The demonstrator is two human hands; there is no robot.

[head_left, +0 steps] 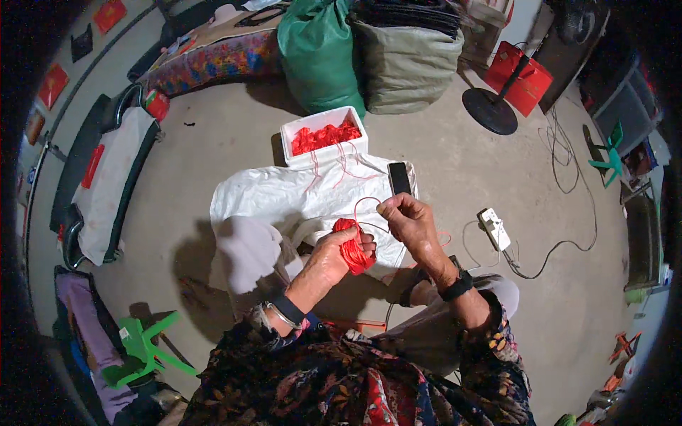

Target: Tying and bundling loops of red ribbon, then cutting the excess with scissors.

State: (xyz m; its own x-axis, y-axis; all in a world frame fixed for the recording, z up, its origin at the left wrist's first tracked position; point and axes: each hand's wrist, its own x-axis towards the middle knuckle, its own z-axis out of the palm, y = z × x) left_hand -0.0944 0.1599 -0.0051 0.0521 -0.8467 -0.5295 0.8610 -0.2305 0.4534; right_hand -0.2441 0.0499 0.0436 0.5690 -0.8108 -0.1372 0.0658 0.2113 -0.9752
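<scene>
My left hand (329, 259) is closed round a bundle of red cord (354, 254), held above my lap. Its fingers wrap the far side of the bundle. A thin strand of the same cord loops up from it to my right hand (412, 221), whose thumb and index finger pinch the strand a little to the right and higher. Beyond both hands a white plastic sheet (263, 190) spreads over the floor and my legs. At its far edge stands a white foam box (330, 154) holding red cord (323, 137), with several loose strands hanging over its front.
A dark phone (400, 178) lies on the sheet's right side. Farther off stand a green sack (320, 57) and a grey-beige sack (408, 67). To the right are a power strip (495, 228), its cable, and a round black stand base (489, 111). A green stool (145, 348) lies at left.
</scene>
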